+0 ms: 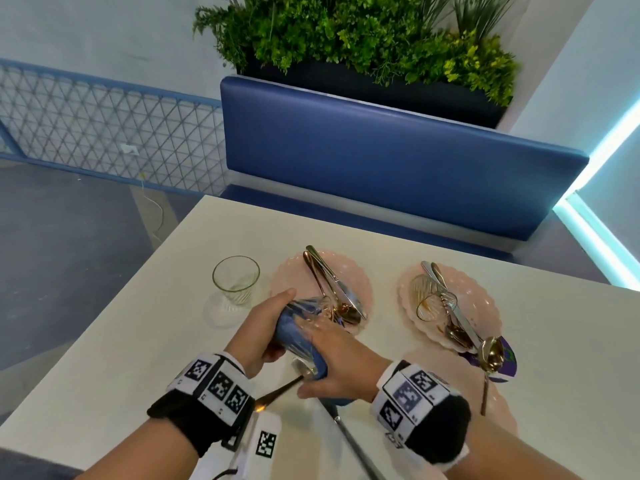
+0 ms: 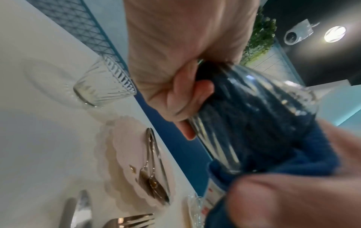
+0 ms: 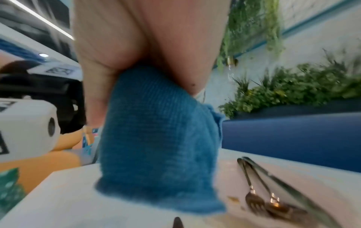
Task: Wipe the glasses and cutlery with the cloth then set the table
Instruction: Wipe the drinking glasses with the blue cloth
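Note:
My left hand (image 1: 265,325) grips a ribbed clear glass (image 1: 306,308) held on its side above the white table (image 1: 131,348). A blue cloth (image 1: 289,332) is stuffed into the glass, and my right hand (image 1: 337,362) grips the cloth at the glass's mouth. In the left wrist view the cloth (image 2: 293,157) fills the glass (image 2: 244,108) under my curled fingers (image 2: 187,98). In the right wrist view the cloth (image 3: 156,146) hangs from my right hand (image 3: 148,38). A second glass (image 1: 235,279) stands upright to the left.
Two pink scalloped plates (image 1: 365,282) (image 1: 485,303) carry cutlery (image 1: 332,285); a third glass (image 1: 433,301) lies on the right plate. A gold spoon (image 1: 491,355) rests on a purple napkin. A fork (image 1: 277,393) and knife (image 1: 353,441) lie near me. A blue bench (image 1: 381,150) stands behind the table.

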Tool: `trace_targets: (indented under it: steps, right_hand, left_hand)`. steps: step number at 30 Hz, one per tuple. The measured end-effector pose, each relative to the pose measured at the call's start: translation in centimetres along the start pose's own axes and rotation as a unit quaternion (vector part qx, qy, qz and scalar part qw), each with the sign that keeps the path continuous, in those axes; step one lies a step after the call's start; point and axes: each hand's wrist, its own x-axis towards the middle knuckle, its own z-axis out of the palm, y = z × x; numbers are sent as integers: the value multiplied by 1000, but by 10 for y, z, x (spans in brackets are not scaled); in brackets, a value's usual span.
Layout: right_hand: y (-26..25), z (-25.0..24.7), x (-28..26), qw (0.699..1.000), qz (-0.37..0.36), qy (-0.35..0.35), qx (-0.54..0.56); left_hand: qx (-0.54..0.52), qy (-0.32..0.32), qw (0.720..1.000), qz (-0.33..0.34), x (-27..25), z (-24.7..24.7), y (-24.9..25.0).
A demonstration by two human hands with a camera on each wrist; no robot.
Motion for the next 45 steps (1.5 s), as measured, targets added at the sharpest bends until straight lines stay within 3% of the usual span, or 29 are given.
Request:
trace_targets:
  steps: [7, 11, 13, 15, 18, 20, 21, 23, 25, 28, 30, 32, 33, 35, 37, 39, 42, 45]
  right_hand:
    - [3, -8, 8, 989, 66, 6, 131]
    - [-5, -8, 6, 975, 32, 8, 218]
    - [-9, -6, 11, 965, 16, 61, 254]
    - [-10, -5, 16, 943, 28, 150, 295]
    - [-10, -8, 23, 908, 42, 287, 304]
    - [-12, -9, 24, 901, -2, 366, 234]
    - [-14, -7, 24, 908, -13, 378, 179]
    - [-17, 2, 22, 933, -20, 338, 120]
    - [-19, 10, 19, 941, -31, 291, 169]
    - [-16, 7, 15, 916, -50, 337, 212]
    - [-12, 6, 14, 900, 17, 358, 249]
    - [-9, 8, 14, 869, 122, 308, 367]
    - [-7, 9, 15, 840, 165, 272, 440]
    - [-6, 8, 13, 747, 224, 208, 590]
    - [-1, 6, 9, 652, 225, 157, 707]
    - [1, 5, 5, 589, 200, 132, 772]
    - [-1, 4, 3, 582, 136, 103, 795]
    - [14, 20, 4, 581, 191, 115, 783]
  left_hand:
    - [51, -108, 990, -79, -8, -13, -5]
    - [66, -225, 972, 8, -9, -27, 1]
    - [20, -271, 962, 32, -15, -26, 3]
    - [-44, -299, 953, -6, -17, -21, 3]
    - [-117, -279, 953, 11, -22, -10, 6]
    - [-159, -238, 958, 9, -24, -2, 12]
    - [-188, -220, 957, 4, -24, 2, 16]
    - [-230, -174, 957, 11, -20, 4, 21]
    - [-234, -141, 962, 29, -13, 5, 23]
    - [-241, -127, 960, 67, -15, 6, 25]
    - [-238, -107, 957, 123, -15, 10, 24]
    - [-198, -61, 957, 205, -16, 14, 23]
    - [-172, -41, 957, 229, -17, 15, 22]
    - [-110, -13, 949, 294, -19, 19, 17]
    - [-30, -5, 924, 380, -24, 25, 7]
    - [28, 5, 903, 428, -26, 28, -2]
    - [67, 9, 896, 440, -22, 27, -11]
    - [78, 36, 901, 425, -16, 25, -16]
